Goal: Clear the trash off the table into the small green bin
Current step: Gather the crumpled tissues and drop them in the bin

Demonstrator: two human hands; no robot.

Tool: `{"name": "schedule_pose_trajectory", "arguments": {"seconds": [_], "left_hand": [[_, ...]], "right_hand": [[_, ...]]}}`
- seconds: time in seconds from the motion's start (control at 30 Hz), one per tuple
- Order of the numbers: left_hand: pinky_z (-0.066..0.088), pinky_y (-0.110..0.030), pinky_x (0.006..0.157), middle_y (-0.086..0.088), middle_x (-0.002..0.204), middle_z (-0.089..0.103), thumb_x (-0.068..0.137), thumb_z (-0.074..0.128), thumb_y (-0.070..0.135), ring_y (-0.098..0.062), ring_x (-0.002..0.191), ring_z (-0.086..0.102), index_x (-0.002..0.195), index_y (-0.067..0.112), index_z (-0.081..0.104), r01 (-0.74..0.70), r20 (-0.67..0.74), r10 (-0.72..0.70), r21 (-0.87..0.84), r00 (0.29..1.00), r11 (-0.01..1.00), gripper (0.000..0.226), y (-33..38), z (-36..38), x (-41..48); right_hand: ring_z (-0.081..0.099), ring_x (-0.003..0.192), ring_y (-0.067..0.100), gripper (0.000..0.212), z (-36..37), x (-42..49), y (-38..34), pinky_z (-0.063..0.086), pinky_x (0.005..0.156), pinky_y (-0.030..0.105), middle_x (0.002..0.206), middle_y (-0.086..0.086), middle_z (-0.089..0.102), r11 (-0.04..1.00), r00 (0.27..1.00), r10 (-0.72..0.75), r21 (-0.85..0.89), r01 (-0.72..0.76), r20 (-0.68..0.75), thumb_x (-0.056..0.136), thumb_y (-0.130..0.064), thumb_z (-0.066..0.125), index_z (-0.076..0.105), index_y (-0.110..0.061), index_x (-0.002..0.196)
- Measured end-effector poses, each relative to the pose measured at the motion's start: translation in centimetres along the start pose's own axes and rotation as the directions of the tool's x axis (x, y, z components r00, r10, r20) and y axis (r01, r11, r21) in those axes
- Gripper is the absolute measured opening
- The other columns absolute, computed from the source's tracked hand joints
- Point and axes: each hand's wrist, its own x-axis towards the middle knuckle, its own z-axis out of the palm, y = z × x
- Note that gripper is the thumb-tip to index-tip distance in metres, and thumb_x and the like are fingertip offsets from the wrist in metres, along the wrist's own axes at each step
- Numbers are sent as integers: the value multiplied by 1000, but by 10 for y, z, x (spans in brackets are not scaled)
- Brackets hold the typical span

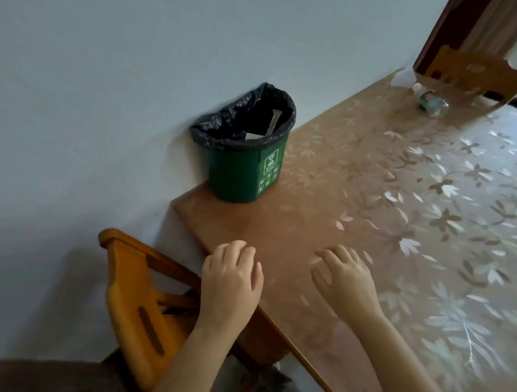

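The small green bin (239,168), lined with a black bag, stands on the table's left corner against the wall. Pale paper scraps (261,132) lie inside it. An empty clear plastic bottle with a green label (432,103) lies on its side at the table's far end. My left hand (231,279) hovers over the near table edge, fingers loosely curled and holding nothing. My right hand (344,278) rests palm down on the table beside it, fingers spread, nothing in it. Both hands are well short of the bin.
The table (325,198) wears a brown cloth with a pale flower pattern. A wooden chair (137,297) stands at the near left, below my left hand. Another wooden chair back (476,73) rises behind the far end. The white wall (108,70) runs along the table's left side.
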Motion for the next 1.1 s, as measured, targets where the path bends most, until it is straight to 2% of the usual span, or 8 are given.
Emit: {"name": "schedule_pose_trajectory", "arguments": {"seconds": [0.1,0.23,0.37,0.53,0.73,0.9,1.0,1.1], "left_hand": [[52,-41,73,-13,95,69,70,75,13,-30,90,63,93,6,69,-29,106,32,-26,994,999,24,20,11,-29],[52,-42,74,-13,97,69,71,75,14,-30,92,63,94,7,69,-90,232,102,-62,967,994,25,52,28,-55],[52,-41,72,-11,94,69,68,77,11,-30,88,63,91,7,69,-188,295,219,-131,930,973,25,91,42,-74],[51,-41,72,-10,93,69,67,76,10,-29,86,63,91,7,68,-330,309,377,-193,873,924,25,146,51,-96],[51,-43,74,-11,92,69,67,76,8,-30,85,63,92,5,68,-456,307,516,-247,800,855,26,241,59,-140],[50,-42,77,-10,95,68,72,72,9,-29,88,62,95,6,67,-530,315,619,-327,720,782,24,351,68,-201],[51,-40,75,-10,92,69,72,71,9,-28,85,63,92,7,67,-603,297,720,-399,628,691,20,418,76,-238],[53,-39,69,-11,88,69,70,70,11,-29,78,64,88,6,68,-688,265,832,-470,487,553,19,480,84,-267]], "right_hand": [[52,108,27,31,2,-49,19,43,90,40,112,4,62,995,995,92,-48,-91,36,80,-25,63,59,-18,110],[48,112,21,31,-4,-110,41,40,93,34,118,-1,57,972,972,227,-82,-221,67,85,-29,55,55,-22,116],[51,106,24,30,-24,-166,64,44,89,36,112,3,60,933,934,356,-71,-353,31,82,-22,57,58,-18,112],[57,96,34,27,-55,-229,101,49,79,46,102,12,65,847,845,530,-6,-531,-68,76,-13,66,64,-8,102],[63,73,35,25,-92,-317,144,55,60,40,81,14,68,798,769,595,51,-601,-233,62,-9,79,67,-5,83],[64,72,32,27,-130,-414,194,55,60,38,80,10,69,758,715,643,95,-645,-275,61,-9,79,67,-6,85],[65,73,32,28,-152,-477,226,56,61,40,83,10,70,690,625,708,134,-711,-329,62,-8,79,67,-5,87],[64,77,32,27,-168,-541,254,54,68,40,84,12,69,546,451,809,198,-814,-378,64,-6,78,67,-4,89]]}}
